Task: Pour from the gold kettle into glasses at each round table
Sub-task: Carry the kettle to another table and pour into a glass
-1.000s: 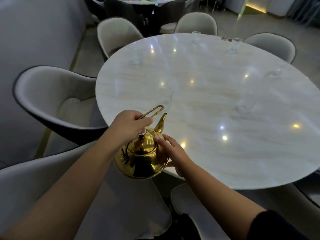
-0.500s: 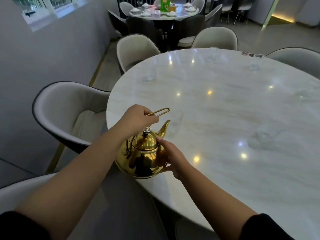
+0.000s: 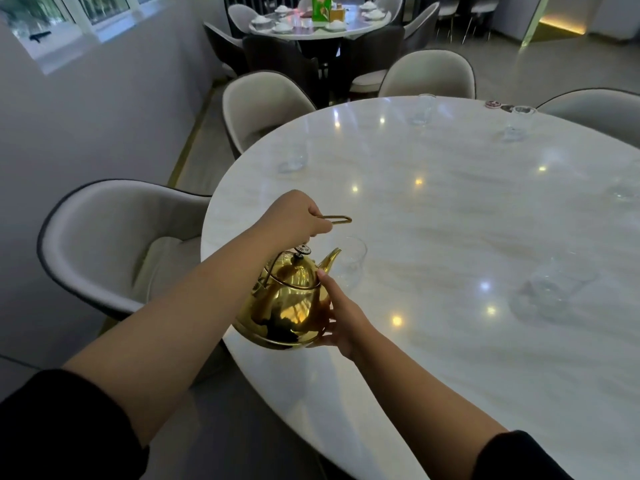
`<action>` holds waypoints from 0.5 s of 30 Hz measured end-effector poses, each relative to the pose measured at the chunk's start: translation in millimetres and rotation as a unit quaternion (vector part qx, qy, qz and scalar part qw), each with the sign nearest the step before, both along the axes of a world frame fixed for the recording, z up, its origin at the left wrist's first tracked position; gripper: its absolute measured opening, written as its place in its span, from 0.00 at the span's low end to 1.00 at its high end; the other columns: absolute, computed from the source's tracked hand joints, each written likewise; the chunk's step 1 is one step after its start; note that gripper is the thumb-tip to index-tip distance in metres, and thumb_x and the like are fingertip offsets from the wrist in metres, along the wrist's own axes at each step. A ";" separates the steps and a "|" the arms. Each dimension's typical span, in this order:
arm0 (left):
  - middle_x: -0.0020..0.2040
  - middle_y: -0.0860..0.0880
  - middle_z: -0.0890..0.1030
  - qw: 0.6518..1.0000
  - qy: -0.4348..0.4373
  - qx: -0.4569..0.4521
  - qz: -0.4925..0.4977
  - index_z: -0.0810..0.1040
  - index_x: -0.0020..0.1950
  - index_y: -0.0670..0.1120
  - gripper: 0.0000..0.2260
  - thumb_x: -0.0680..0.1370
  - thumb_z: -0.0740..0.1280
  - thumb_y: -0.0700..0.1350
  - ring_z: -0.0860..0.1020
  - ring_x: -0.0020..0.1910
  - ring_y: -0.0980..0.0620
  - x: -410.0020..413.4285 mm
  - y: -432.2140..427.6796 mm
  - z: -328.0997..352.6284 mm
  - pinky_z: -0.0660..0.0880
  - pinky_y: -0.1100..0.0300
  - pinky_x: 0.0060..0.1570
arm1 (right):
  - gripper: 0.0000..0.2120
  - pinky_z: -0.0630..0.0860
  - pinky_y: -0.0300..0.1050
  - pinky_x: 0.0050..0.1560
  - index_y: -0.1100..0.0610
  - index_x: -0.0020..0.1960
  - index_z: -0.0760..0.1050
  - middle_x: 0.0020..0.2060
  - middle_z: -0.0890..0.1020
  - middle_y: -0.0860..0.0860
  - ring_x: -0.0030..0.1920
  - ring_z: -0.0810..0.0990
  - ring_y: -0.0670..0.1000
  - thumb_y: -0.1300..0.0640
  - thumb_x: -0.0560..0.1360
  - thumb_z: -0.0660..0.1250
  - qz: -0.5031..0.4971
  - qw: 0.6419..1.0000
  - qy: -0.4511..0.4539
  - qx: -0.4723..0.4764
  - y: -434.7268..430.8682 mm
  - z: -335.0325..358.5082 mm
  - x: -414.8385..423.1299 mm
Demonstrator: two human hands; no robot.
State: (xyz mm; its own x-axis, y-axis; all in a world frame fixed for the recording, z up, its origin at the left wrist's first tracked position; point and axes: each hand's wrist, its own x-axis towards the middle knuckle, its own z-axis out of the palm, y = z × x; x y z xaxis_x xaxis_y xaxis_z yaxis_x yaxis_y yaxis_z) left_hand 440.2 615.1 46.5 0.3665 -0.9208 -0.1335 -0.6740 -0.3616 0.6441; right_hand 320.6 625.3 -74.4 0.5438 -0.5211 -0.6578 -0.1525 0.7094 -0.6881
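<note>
Your left hand [image 3: 298,216] grips the kettle [image 3: 287,306] by its handle, your right hand [image 3: 341,317] lies flat on its side, spout just beside the glass [image 3: 349,263] at the tabletop [image 3: 450,237] edge: tip too fast and you may overshoot.

The left hand [image 3: 294,216] grips the gold kettle [image 3: 287,303] handle, the right hand [image 3: 341,318] steadying its side, spout at a glass [image 3: 351,261].

You see a dim room: daylight enters the windows [image 3: 52,15], ceiling spots glare on the glossy round table [image 3: 450,237], wide-angle distortion bends the edges, and glasses blur.
</note>
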 end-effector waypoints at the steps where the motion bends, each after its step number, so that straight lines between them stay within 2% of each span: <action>1: 0.37 0.42 0.81 1.000 -0.007 0.003 -0.004 0.83 0.50 0.37 0.11 0.74 0.69 0.45 0.74 0.28 0.52 0.7 -4.4 -1.5 0.73 0.60 0.36 | 0.23 0.78 0.60 0.56 0.53 0.61 0.68 0.67 0.73 0.60 0.61 0.75 0.61 0.36 0.76 0.60 -0.003 1.000 -0.004 0.002 -2.0 -0.4 0.7; 5: 0.43 0.38 0.84 1.000 -0.021 0.010 -0.009 0.83 0.51 0.39 0.12 0.75 0.69 0.47 0.77 0.28 0.52 1.6 -17.4 -4.3 0.76 0.57 0.42 | 0.24 0.78 0.62 0.58 0.52 0.61 0.67 0.67 0.73 0.61 0.64 0.74 0.63 0.35 0.76 0.60 -0.014 1.000 -0.010 0.013 -8.8 -3.7 2.9; 7: 0.43 0.40 0.84 0.999 -0.035 0.011 -0.013 0.83 0.52 0.40 0.12 0.75 0.68 0.48 0.78 0.28 0.52 1.5 -21.6 -5.0 0.77 0.55 0.46 | 0.23 0.78 0.61 0.57 0.52 0.60 0.67 0.66 0.73 0.60 0.61 0.75 0.62 0.35 0.76 0.60 -0.020 0.999 -0.015 0.022 -11.4 -4.8 4.2; 10: 0.44 0.41 0.84 0.998 -0.051 0.011 -0.017 0.83 0.52 0.43 0.13 0.75 0.68 0.50 0.77 0.27 0.53 1.0 -26.5 -6.1 0.78 0.53 0.49 | 0.23 0.77 0.61 0.55 0.52 0.60 0.67 0.59 0.73 0.57 0.55 0.75 0.60 0.35 0.76 0.59 -0.028 0.999 -0.023 0.035 -14.5 -6.1 5.4; 12: 0.44 0.40 0.84 0.998 -0.057 0.013 -0.017 0.84 0.52 0.42 0.13 0.75 0.68 0.50 0.76 0.29 0.52 -0.2 -30.1 -5.8 0.78 0.54 0.47 | 0.24 0.77 0.61 0.56 0.53 0.59 0.66 0.56 0.72 0.56 0.55 0.74 0.60 0.35 0.76 0.59 -0.030 0.998 -0.025 0.044 -15.6 -7.6 6.2; 15: 0.41 0.39 0.81 0.997 -0.065 0.025 -0.017 0.84 0.51 0.39 0.14 0.75 0.69 0.49 0.74 0.36 0.48 -3.3 -35.5 -5.6 0.71 0.57 0.39 | 0.25 0.77 0.63 0.58 0.55 0.59 0.68 0.54 0.73 0.56 0.56 0.75 0.61 0.34 0.75 0.61 -0.037 0.997 -0.032 0.058 -16.2 -10.7 7.7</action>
